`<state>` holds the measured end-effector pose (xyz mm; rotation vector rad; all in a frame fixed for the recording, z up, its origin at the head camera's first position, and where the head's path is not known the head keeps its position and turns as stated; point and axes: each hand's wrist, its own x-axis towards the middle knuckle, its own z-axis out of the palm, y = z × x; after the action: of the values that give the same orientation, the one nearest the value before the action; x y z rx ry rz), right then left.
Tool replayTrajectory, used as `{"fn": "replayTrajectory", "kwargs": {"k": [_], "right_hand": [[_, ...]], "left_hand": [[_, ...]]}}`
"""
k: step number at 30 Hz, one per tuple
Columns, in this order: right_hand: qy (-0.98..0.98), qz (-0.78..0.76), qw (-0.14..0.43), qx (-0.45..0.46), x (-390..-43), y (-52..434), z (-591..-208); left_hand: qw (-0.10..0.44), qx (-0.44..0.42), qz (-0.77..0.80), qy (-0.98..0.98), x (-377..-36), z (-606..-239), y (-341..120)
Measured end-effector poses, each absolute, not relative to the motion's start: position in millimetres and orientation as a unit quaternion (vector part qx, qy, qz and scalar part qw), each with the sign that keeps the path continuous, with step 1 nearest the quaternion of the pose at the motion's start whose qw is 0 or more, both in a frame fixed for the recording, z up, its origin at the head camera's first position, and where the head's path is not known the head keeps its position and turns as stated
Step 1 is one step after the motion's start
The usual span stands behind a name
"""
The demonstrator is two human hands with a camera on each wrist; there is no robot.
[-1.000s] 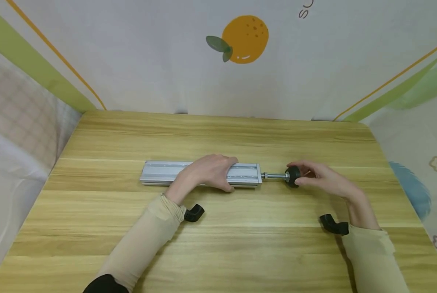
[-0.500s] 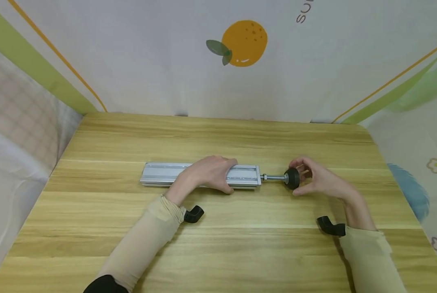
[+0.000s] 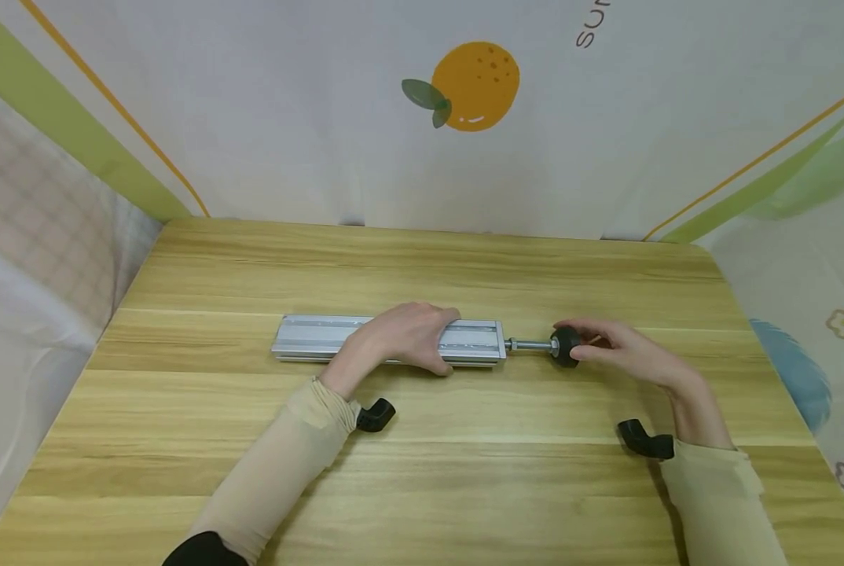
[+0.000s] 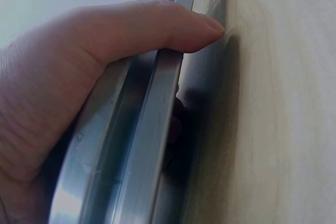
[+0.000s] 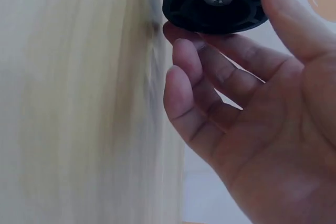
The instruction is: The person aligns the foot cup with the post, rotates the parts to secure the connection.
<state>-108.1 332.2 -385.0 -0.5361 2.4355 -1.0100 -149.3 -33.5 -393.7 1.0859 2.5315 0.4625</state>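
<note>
A silver aluminium profile (image 3: 471,336) lies lengthwise across the table. From its right end a threaded rod (image 3: 531,345) with a nut sticks out, ending in a black round levelling foot (image 3: 565,347). My left hand (image 3: 411,338) grips the profile from above, thumb over the near side. In the left wrist view, that thumb (image 4: 173,27) lies across the grooved edge of the profile (image 4: 142,129). My right hand (image 3: 623,350) pinches the rim of the foot between thumb and fingers. The right wrist view shows the foot's hollow underside (image 5: 218,3) with a screw head, the other fingers loosely curled below.
The wood-grain table (image 3: 493,487) has rounded back corners. A white curtain with a printed orange (image 3: 475,86) hangs behind it, and more fabric hangs at both sides. Black curved mounts (image 3: 376,415) stick out from both sleeves.
My right thumb and fingers spread on the foot half a second ago and now pinch it again, the hand turned. The left hand and profile keep their place.
</note>
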Motion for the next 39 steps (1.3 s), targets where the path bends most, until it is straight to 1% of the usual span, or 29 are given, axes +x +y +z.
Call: {"fn": "replayTrajectory", "kwargs": {"k": [7, 14, 17, 23, 25, 29, 33, 39], "right_hand": [[0.868, -0.407, 0.21, -0.192, -108.1, 329.3, -385.2], [0.884, -0.392, 0.181, -0.18, -108.2, 325.2, -384.2], [0.885, -0.384, 0.186, -0.185, -107.1, 328.0, -383.0], [0.887, -0.361, 0.222, -0.185, -107.1, 331.9, -381.4], [0.887, -0.355, 0.223, -0.192, -107.2, 332.6, -381.4], [0.878, -0.378, 0.21, -0.204, -107.2, 332.6, -382.2], [0.87, -0.407, 0.2, -0.192, -108.1, 328.7, -383.6], [0.887, -0.384, 0.177, -0.184, -107.3, 324.9, -382.3]], "left_hand": [[0.173, 0.382, 0.161, 0.893, -149.1, -394.1, -33.4], [0.174, 0.382, 0.163, 0.893, -148.3, -394.2, -34.2], [0.174, 0.382, 0.163, 0.893, -148.2, -394.2, -34.3], [0.175, 0.381, 0.167, 0.892, -148.5, -394.0, -34.5], [0.174, 0.382, 0.168, 0.892, -148.6, -394.0, -34.6], [0.173, 0.383, 0.168, 0.892, -148.6, -393.9, -34.6], [0.172, 0.382, 0.167, 0.892, -148.6, -394.2, -34.7], [0.174, 0.38, 0.17, 0.892, -148.4, -393.9, -34.3]]}}
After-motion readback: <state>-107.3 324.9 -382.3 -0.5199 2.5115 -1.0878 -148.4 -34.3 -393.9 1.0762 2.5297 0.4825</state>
